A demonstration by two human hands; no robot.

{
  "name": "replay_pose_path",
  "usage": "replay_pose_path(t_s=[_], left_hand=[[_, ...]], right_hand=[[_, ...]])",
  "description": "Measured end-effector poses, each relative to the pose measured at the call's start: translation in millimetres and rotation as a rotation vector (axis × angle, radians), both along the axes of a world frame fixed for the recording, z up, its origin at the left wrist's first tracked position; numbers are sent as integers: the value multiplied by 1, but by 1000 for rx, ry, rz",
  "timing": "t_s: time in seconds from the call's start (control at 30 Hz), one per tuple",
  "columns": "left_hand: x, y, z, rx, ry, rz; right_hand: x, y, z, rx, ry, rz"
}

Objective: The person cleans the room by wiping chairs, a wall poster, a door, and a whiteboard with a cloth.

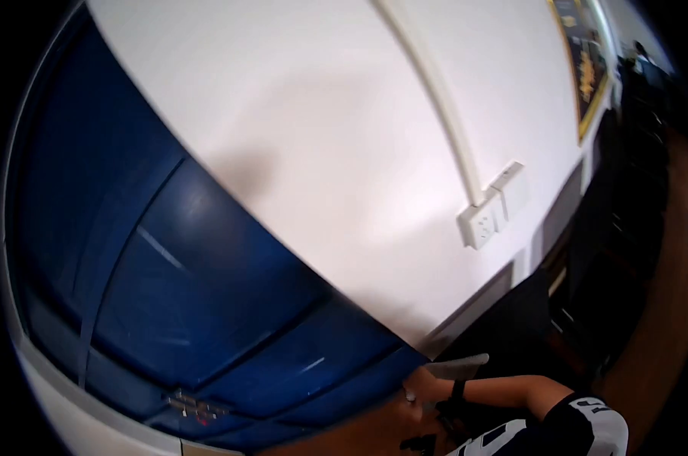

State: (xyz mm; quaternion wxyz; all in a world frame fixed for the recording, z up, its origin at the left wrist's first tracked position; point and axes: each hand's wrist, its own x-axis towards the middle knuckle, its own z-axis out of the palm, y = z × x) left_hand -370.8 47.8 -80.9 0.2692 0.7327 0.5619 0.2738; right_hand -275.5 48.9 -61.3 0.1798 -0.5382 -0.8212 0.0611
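My right hand [421, 391], with a black band [458, 391] at the wrist, is low in the view, beside the lower right corner of a large blue door [230, 281]. Its fingers look curled, and a small whitish spot [410, 396] shows at them. What they hold, if anything, I cannot make out, nor whether they touch the door. A metal slide bolt [196, 405] is fixed on the door, well to the left of the hand. My left hand is out of view.
A white wall [321, 152] carries a cable duct [435, 83] down to power sockets [490, 213]. A gold-framed picture [587, 76] hangs at the upper right. Dark furniture [587, 296] lines the wood floor [667, 289]. A light grey curved piece [462, 368] is just above my wrist.
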Motion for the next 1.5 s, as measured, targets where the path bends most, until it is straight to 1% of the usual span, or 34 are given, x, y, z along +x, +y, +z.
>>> replay_pose_path(t_s=[0.03, 0.1, 0.17, 0.27, 0.3, 0.33, 0.37, 0.4, 0.43, 0.47, 0.5, 0.53, 0.57, 0.6, 0.63, 0.67, 0.73, 0.8, 0.83, 0.87, 0.9, 0.93, 1.0, 1.03, 1.07, 1.13, 1.17, 1.23, 1.27, 1.3, 1.33, 1.43, 1.47, 1.5], left_hand=[[4, 4, 4, 7, 5, -24], [16, 7, 8, 38, 22, -64], [33, 10, 11, 79, 18, -86], [67, 7, 13, 75, -16, -61], [66, 6, 14, 71, -20, -49], [61, 9, 16, 75, -26, -47], [51, 14, 23, 83, -43, -52], [40, 14, 25, 98, -61, -53], [30, 13, 27, 118, -77, -52], [20, 9, 32, 144, -103, -49], [10, 4, 33, 174, -128, -47], [0, 0, 38, 206, -165, -36], [-12, -11, 42, 239, -203, -28], [-21, -24, 44, 270, -246, -20], [-32, -41, 45, 295, -286, -17], [-44, -62, 46, 294, -298, -29], [-67, -105, 45, 190, -166, -34], [-95, -160, 47, 13, 207, -44], [-115, -190, 46, -90, 398, -57], [-151, -221, 24, -25, 352, -136], [-177, -250, 7, -61, 327, -173], [-204, -280, -8, -121, 314, -188], [-256, -337, -43, -273, 339, -162], [-283, -368, -59, -367, 370, -145], [-310, -398, -74, -465, 411, -124], [-358, -450, -95, -656, 495, -84], [-381, -472, -104, -742, 536, -73], [-417, -500, -114, -872, 583, -56], [-431, -505, -119, -911, 602, -58], [-442, -508, -122, -932, 606, -68], [-454, -507, -128, -937, 612, -87], [-479, -490, -137, -912, 602, -189], [-479, -482, -140, -886, 592, -247], [-474, -465, -145, -843, 571, -314]], right_hand=[[-6, -2, -1, 44, 32, -50], [-17, 3, 1, -110, 37, -77], [-16, 23, 4, -172, 75, -47], [-2, 33, -58, 172, 125, 28], [-3, 15, -59, 156, 72, -5], [-3, -3, -57, 139, 18, -36], [-6, -21, -13, 15, -129, -136], [-4, -39, 34, -55, -198, -144], [4, -52, 41, 249, -71, -87], [-9, -46, 21, 218, -63, -167], [-5, -61, 45, 187, -68, -166], [-2, -61, 40, 171, -86, -154], [-2, -68, 33, 224, 36, -142], [0, -80, 33, 243, 71, -132], [4, -105, 56, 218, 149, -116], [-4, -115, 18, 380, 114, -144], [2, -193, 18, 88, 527, -147], [8, -274, 2, -125, 413, -283], [11, -318, -30, -185, 445, -364], [14, -363, -61, -466, 551, -501], [20, -411, -113, -608, 566, -546], [25, -458, -134, -792, 570, -620], [33, -544, -134, -1224, 554, -827], [31, -582, -104, -1478, 505, -941], [32, -662, -197, -1147, 1109, -1147], [26, -745, -214, -1171, 643, -1072], [24, -790, -240, -1169, 501, -1053], [12, -902, -308, -1148, 218, -987], [2, -957, -357, -1088, 78, -968], [-24, -946, -290, -1167, 753, -1393], [-53, -926, -206, -933, 1365, -1914], [-124, -974, -255, -920, 1140, -1703], [-152, -965, -245, -883, 1053, -1672], [-171, -930, -207, -812, 973, -1610]])
